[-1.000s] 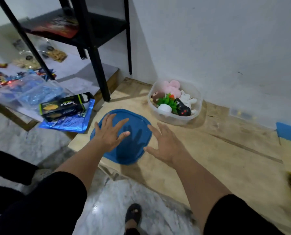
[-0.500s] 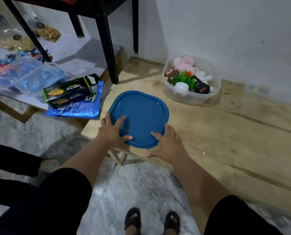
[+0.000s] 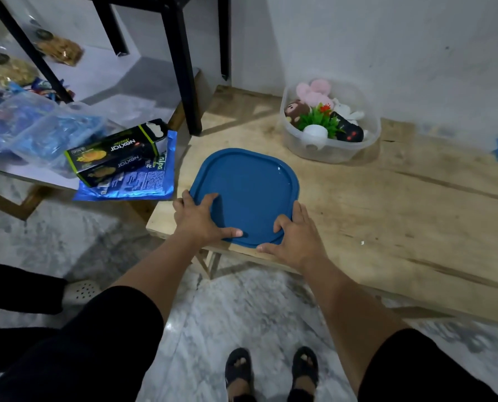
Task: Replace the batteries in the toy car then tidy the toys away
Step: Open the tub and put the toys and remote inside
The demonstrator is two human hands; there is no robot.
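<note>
A blue square lid lies flat near the front left corner of a low wooden table. My left hand grips its near left edge, thumb on top. My right hand holds its near right corner, fingers curled over the rim. Behind the lid, by the wall, stands a clear plastic tub holding soft toys, a small green plant toy in a white pot and a dark toy. No toy car is in view.
Left of the table, a lower board carries a dark Nextar box, a blue foil pouch and clear bags of snacks. Black shelf legs stand behind it. My sandalled feet are on the marble floor.
Both hands slid back from flat on the lid to its near edge and closed on it. The camera tilted down, so the table moved up in view.
</note>
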